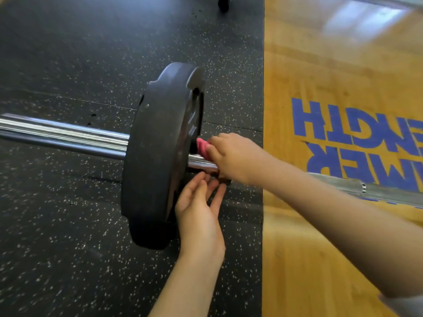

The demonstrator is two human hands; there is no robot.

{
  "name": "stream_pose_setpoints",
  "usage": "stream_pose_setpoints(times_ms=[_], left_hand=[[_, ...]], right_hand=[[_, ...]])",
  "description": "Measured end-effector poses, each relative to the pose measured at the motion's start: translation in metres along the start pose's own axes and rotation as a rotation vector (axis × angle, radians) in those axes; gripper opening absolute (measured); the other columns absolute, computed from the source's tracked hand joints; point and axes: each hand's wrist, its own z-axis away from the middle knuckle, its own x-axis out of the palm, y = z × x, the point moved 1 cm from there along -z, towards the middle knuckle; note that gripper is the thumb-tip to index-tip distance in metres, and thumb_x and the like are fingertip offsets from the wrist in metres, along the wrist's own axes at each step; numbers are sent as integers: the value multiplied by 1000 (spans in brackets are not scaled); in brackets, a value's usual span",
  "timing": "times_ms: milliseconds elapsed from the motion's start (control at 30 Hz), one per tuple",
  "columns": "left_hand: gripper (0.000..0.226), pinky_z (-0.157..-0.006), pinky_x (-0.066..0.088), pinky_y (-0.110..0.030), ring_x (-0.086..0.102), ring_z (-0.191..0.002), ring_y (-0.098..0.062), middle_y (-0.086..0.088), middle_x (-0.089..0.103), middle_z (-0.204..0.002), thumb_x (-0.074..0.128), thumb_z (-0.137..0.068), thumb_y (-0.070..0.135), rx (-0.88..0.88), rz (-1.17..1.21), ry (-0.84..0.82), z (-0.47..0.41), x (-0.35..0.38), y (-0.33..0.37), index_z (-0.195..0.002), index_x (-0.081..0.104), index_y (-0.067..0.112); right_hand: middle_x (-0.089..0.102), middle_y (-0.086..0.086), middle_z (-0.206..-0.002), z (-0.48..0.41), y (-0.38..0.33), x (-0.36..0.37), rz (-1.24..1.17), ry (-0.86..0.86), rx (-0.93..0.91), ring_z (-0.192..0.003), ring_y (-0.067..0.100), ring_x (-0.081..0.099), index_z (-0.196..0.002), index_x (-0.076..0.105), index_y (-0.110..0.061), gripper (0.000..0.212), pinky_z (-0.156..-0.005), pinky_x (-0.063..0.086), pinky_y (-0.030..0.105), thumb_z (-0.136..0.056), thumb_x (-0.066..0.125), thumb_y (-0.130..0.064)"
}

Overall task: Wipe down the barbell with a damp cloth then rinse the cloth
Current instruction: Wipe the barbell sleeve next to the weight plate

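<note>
From the head camera, your right hand (235,156) is curled over the pink cloth (202,146), pressing it onto the barbell (68,136) where the sleeve comes out of the black plate (158,156). Only a bunched edge of the cloth shows, between your knuckles and the plate's face. Your left hand (199,211) sits just below the right one, under the sleeve, with its fingers straight and slightly spread. It holds nothing, and its fingertips are close to the bar's underside; you cannot tell whether they touch it. The plate stands on edge just to the left of both hands, and the chrome shaft runs away beyond it to the left. Under your left forearm lies speckled rubber flooring (68,248). To the right of your hands is a wooden platform (320,65) with blue lettering (343,124), and a second bar (377,191) lies on it past your right forearm.
</note>
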Motion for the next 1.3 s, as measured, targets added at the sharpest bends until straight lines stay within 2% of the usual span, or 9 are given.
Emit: stream_pose_setpoints(times_ms=[100, 200, 333, 433, 500, 867, 1067, 1167, 1300], left_hand=[[21, -89, 54, -28, 67, -101, -14, -8, 69, -108, 49, -97, 4, 31, -44, -4, 3, 1, -1, -101, 68, 11], [25, -98, 48, -27, 65, -104, -6, -1, 68, -113, 47, -97, 4, 39, -42, -11, 12, 3, -4, -106, 67, 15], [29, -99, 49, -29, 64, -104, -8, -3, 66, -117, 43, -98, 1, -5, 29, -13, 14, 2, -4, -118, 62, 11], [36, -100, 47, -31, 63, -109, -14, -8, 64, -120, 39, -97, -4, -13, 79, -23, 11, 1, -2, -126, 55, 9], [35, -99, 47, -31, 63, -111, -16, -9, 65, -118, 36, -98, -2, -27, 91, -43, 12, 1, -1, -124, 56, 9], [32, -102, 42, -27, 57, -115, -2, 11, 60, -127, 41, -101, 23, 56, -48, -105, 35, -2, -1, -130, 55, 24], [38, -109, 37, -29, 53, -117, 0, 11, 50, -138, 40, -100, 23, 58, -50, -159, 35, 0, 7, -138, 44, 27], [34, -108, 38, -30, 53, -121, -2, 10, 53, -136, 40, -101, 22, 84, -86, -219, 31, 1, 12, -133, 48, 29], [26, -94, 42, -27, 58, -96, -4, 5, 59, -115, 45, -100, 19, -53, -106, -87, 18, 1, 2, -124, 53, 24]], right_hand=[[51, 9, -93, -26, 5, -18, -118, -308, 89, -86, 24, 47, -92, 49, -10, 38, -66, 28, 29, -106, 23, -33], [50, 8, -85, -29, 6, -19, -166, -347, 94, -77, 24, 48, -92, 49, -7, 38, -58, 35, 26, -106, 25, -32], [59, 8, -98, -5, 2, -6, -105, -117, 29, -94, 28, 53, -92, 55, -13, 38, -72, 34, 32, -105, 27, -36], [61, 11, -123, 18, -3, 19, 66, 186, -135, -115, 32, 53, -125, 58, -6, 43, -96, 37, 36, -100, 32, -29], [61, 15, -127, 35, -3, 35, 105, 336, -215, -120, 34, 54, -129, 57, 0, 48, -105, 40, 42, -93, 37, -25], [49, 8, -144, 49, 7, 54, 237, 479, -273, -137, 26, 39, -137, 52, -12, 50, -113, 22, 38, -88, 51, -19], [50, 8, -141, 33, 7, 41, 126, 409, -232, -132, 25, 37, -138, 48, -8, 57, -110, 22, 37, -83, 49, -22], [51, 6, -139, 15, 9, 18, -3, 215, -129, -128, 25, 42, -141, 45, -13, 52, -108, 31, 38, -91, 38, -27], [62, 4, -114, -5, 15, -4, -226, -72, -10, -105, 23, 57, -126, 55, -20, 35, -89, 44, 36, -101, 36, -34]])
